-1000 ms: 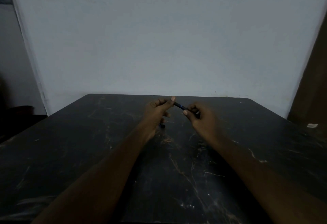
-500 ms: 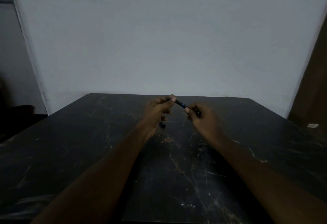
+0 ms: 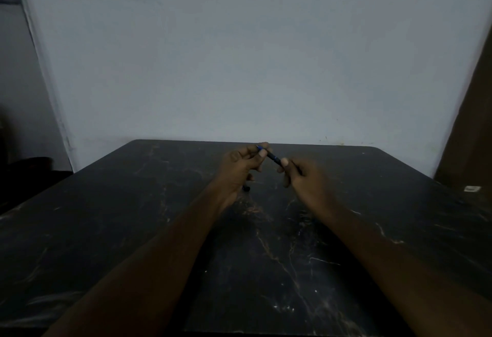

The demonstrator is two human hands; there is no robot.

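A pen, dark with blue marks, slants between the two hands above the far part of the black marbled desk. The left grip pinches its higher, far end. The right grip is clamped on its lower end, fingers curled.

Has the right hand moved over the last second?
Yes, slightly. Judged against the far edge of the table, the right hand, pinching the pen, has drifted right and toward that edge, away from the left hand.
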